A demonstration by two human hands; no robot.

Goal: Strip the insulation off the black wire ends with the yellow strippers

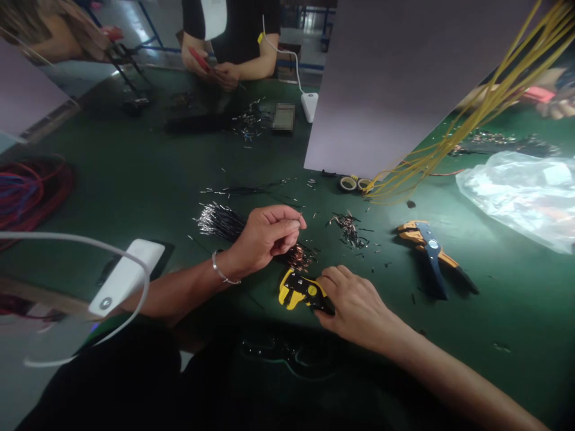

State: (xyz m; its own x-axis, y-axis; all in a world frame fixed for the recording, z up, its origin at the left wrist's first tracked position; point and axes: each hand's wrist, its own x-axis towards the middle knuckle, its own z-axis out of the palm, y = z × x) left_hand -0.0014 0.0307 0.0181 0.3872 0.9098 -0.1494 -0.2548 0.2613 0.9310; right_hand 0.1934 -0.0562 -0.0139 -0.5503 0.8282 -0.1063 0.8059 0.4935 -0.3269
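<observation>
1. Landmark: yellow-and-black wire stripper, in the right hand, just above or on the green table; contact cannot be told.
2. Black wire bundle lies beyond and left of the landmark, silvery ends farthest left, copper ends near the stripper head. Left hand covers its middle.
3. Cut scraps lie beyond and right of the landmark; farther out, two tape rolls.
4. Blue-and-orange wire stripper rests well right of the landmark; clear plastic bag beyond it.
5. Grey panel stands beyond the landmark, blocking part of the far table. Yellow wires hang along its right edge.
6. White device sits far left of the landmark; a white cable loops across it.
7. Left hand: over the bundle, beyond the landmark; thumb and forefinger pinched together, other fingers curled. Anything between the tips cannot be made out. Forearm enters from lower left, bracelet at wrist.
8. Right hand: knuckles up, fingers closed round the landmark's handles; forearm runs to lower right.
9. Co-worker's hands, far beyond the landmark, hold a red tool.
</observation>
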